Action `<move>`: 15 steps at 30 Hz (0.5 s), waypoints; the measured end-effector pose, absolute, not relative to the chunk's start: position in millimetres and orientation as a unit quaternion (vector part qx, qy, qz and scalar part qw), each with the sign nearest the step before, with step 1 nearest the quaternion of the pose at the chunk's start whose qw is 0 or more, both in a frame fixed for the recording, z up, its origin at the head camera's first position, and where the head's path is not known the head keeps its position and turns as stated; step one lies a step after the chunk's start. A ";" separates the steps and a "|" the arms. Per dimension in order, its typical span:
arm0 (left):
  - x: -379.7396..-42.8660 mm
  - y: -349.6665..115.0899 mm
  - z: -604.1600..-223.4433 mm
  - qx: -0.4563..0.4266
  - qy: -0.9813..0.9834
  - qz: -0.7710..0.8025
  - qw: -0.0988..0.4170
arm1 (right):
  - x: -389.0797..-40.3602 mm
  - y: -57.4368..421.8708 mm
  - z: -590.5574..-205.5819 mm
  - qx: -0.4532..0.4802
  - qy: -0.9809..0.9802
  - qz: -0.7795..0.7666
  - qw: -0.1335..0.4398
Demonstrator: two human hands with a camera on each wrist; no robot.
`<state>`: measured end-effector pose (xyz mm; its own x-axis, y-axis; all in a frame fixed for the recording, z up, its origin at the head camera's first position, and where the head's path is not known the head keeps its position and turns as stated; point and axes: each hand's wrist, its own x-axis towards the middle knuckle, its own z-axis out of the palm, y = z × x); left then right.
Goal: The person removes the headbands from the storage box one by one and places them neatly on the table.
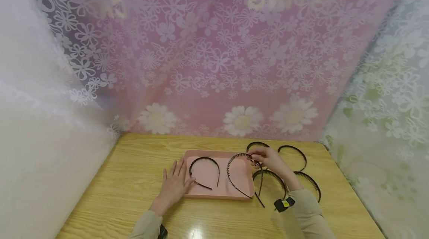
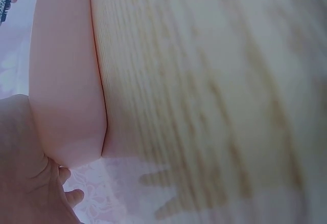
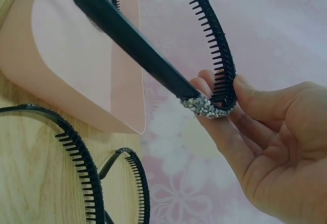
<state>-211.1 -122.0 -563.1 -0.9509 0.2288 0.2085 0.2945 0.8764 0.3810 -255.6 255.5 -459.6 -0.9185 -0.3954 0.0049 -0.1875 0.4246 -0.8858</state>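
My right hand (image 1: 273, 162) pinches a black toothed headband (image 1: 228, 172) by its top, above the right end of a pink tray (image 1: 218, 196). In the right wrist view, thumb and fingers hold this headband (image 3: 138, 47) where its outer side glitters with silver stones. Another black headband (image 1: 205, 158) lies in the left half of the tray. My left hand (image 1: 172, 187) rests against the tray's left end, fingers extended and thumb over the rim. Whether that thumb touches the headband inside, I cannot tell. The left wrist view has the hand (image 2: 25, 168) against the tray wall (image 2: 66, 81).
Several more headbands lie on the wooden table (image 1: 134, 179) right of the tray, among them one near the front (image 1: 278, 177) and one farther back (image 1: 301, 153). A pink flowered curtain (image 1: 214, 82) hangs behind the table; pale sheets flank both sides.
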 end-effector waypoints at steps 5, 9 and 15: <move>-211.0 -122.7 -559.9 -0.132 -0.966 -0.211 0.070 | -251.9 260.0 -460.8 -0.172 0.837 -0.510 0.100; -210.8 -122.6 -559.1 -0.132 -0.966 -0.210 0.068 | -249.8 264.2 -462.1 -0.175 0.840 -0.506 0.092; -211.2 -121.4 -560.0 -0.134 -0.966 -0.209 0.073 | -246.9 270.9 -463.0 -0.169 0.833 -0.518 0.093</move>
<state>-211.2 -121.4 -560.0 -0.9536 0.2285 0.1960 0.2890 0.8770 0.3838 -246.9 270.9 -463.0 -0.9253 -0.3786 0.0200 -0.1857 0.4066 -0.8946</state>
